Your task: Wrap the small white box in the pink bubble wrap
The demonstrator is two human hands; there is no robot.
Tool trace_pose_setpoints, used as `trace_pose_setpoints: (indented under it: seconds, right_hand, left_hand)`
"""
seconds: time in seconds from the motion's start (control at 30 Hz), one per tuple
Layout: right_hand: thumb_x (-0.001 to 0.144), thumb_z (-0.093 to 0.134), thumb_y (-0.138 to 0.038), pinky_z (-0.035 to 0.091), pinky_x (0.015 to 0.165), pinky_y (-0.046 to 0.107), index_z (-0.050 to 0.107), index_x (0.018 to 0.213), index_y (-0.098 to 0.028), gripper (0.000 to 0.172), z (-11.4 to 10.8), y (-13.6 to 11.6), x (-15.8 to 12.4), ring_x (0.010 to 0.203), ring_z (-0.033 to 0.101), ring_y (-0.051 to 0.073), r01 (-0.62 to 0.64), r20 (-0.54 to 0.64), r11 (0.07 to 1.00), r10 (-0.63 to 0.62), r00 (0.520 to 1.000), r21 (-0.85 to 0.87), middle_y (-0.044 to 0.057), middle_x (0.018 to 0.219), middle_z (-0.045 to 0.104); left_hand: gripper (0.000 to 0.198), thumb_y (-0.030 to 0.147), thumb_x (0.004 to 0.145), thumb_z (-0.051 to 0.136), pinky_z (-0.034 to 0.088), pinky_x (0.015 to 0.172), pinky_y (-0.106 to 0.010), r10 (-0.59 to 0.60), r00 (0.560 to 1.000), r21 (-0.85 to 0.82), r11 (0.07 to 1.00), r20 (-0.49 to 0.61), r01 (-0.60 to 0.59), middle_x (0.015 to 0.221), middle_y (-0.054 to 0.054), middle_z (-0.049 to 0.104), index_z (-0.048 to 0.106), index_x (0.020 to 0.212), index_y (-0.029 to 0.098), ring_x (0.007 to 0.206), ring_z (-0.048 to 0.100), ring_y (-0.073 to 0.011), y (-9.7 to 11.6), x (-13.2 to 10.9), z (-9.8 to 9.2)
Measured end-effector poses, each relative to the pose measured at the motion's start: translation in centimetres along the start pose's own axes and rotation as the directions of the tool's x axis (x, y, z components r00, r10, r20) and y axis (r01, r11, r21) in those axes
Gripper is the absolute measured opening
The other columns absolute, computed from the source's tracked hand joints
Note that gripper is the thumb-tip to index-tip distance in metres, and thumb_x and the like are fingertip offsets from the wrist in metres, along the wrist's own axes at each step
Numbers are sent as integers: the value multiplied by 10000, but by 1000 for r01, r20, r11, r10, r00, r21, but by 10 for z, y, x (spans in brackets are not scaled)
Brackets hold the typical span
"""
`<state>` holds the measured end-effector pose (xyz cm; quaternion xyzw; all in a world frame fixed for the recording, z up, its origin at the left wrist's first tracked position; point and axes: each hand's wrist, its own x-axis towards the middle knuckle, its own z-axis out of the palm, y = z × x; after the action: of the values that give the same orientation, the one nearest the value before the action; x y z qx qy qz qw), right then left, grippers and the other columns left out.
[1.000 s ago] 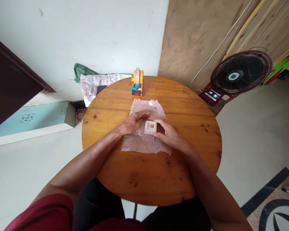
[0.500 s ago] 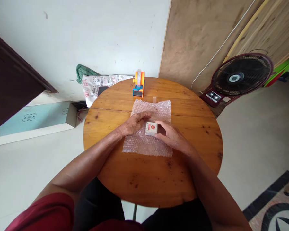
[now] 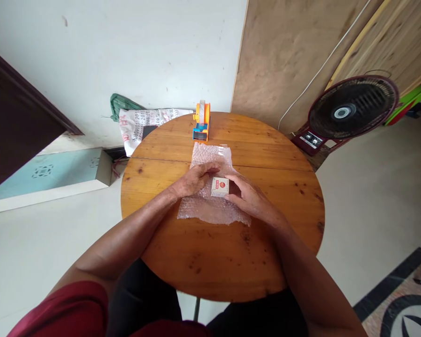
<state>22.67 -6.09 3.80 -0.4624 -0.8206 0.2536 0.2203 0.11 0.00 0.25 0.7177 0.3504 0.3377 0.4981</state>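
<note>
A small white box with red print [image 3: 220, 186] rests on a sheet of bubble wrap [image 3: 210, 211] in the middle of the round wooden table. From the right, the fingers and thumb of my right hand [image 3: 247, 196] grip the box's sides. To the left of the box lies my left hand [image 3: 196, 179] on the wrap, fingers stretched forward past the box and holding nothing that shows. The back right of the wrap is lifted and curls inward near my right fingers. My left palm is hidden.
An orange and blue tape dispenser [image 3: 201, 122] stands at the table's [image 3: 284, 154] back edge. A white printed sack [image 3: 131, 133] sits behind the table to the left. To the right stands a dark red fan [image 3: 351, 112].
The right rear part of the bubble wrap has curled up and inward, so the sheet looks narrower at the back. Both hands and the box have stayed in place.
</note>
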Motion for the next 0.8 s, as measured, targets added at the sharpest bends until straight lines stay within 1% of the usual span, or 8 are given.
trace_pose_setpoints:
  seconds: [0.13, 0.23, 0.3, 0.37, 0.57, 0.67, 0.73, 0.8]
  right_hand:
    - [864, 610, -253, 438, 1051, 472, 518, 1357, -255, 501, 2, 2, 1, 1236, 557, 269, 7, -2, 1000, -7, 1000, -2, 102, 1337, 598]
    - [846, 632, -245, 391, 1108, 494, 532, 1334, -254, 498, 4, 6, 2, 1310, 499, 271, 37, -32, 999, -37, 999, -19, 109, 1388, 551]
    - [838, 645, -254, 365, 1130, 510, 540, 1327, -248, 500, 6, 8, 2, 1350, 462, 282, 36, -40, 999, -37, 999, -30, 114, 1422, 521]
    - [839, 647, -260, 360, 1133, 514, 543, 1326, -240, 499, 6, 9, 1, 1358, 453, 288, 23, -46, 999, -24, 999, -35, 119, 1435, 511]
    - [827, 653, -235, 388, 1112, 502, 532, 1334, -246, 521, 4, 6, 1, 1319, 496, 278, 25, -31, 999, -26, 999, -23, 116, 1385, 558]
    - [837, 646, -244, 398, 1096, 511, 532, 1337, -218, 513, 2, 4, 1, 1310, 504, 290, 12, -24, 999, -13, 1000, -37, 133, 1385, 563]
    - [846, 640, -250, 400, 1094, 504, 533, 1335, -214, 502, 1, 3, 1, 1309, 507, 288, 14, -20, 999, -15, 1000, -41, 135, 1390, 562]
    - [851, 638, -250, 406, 1091, 493, 534, 1332, -235, 492, 0, 3, 1, 1298, 516, 279, 24, -16, 999, -24, 1000, -33, 117, 1381, 570]
  left_hand:
    - [371, 271, 861, 546, 436, 1109, -473, -11, 1000, 5, 1000, -6, 11, 1259, -106, 676, 627, 1203, 152, 1203, 612, -275, -2, 0, -1]
    - [367, 278, 858, 554, 434, 1111, -482, 6, 1000, 1, 1000, -2, -6, 1254, -96, 681, 631, 1196, 159, 1203, 613, -271, -3, 1, -1]
    - [360, 294, 863, 550, 442, 1105, -477, 11, 1000, -3, 1000, -3, -11, 1242, -101, 686, 635, 1182, 152, 1196, 617, -270, -3, 1, 0]
    - [362, 308, 868, 551, 447, 1103, -466, 6, 1000, -6, 1000, -5, -6, 1248, -110, 680, 634, 1178, 142, 1194, 616, -272, -1, 1, 0]
    - [357, 285, 874, 543, 439, 1102, -490, -18, 1000, 3, 1000, 3, 18, 1251, -123, 671, 626, 1187, 135, 1201, 608, -286, 5, -1, -1]
    - [353, 279, 882, 532, 442, 1098, -482, -3, 1000, 2, 1000, 21, 3, 1241, -122, 670, 621, 1190, 129, 1193, 611, -273, 4, 0, -1]
    - [339, 294, 890, 544, 437, 1105, -474, 13, 1000, -2, 1000, 21, -13, 1230, -110, 676, 626, 1181, 141, 1190, 612, -267, 3, 0, -1]
    - [340, 319, 897, 557, 434, 1108, -471, 7, 1000, -4, 1000, 15, -7, 1231, -103, 677, 628, 1184, 152, 1193, 610, -270, 2, 0, -1]
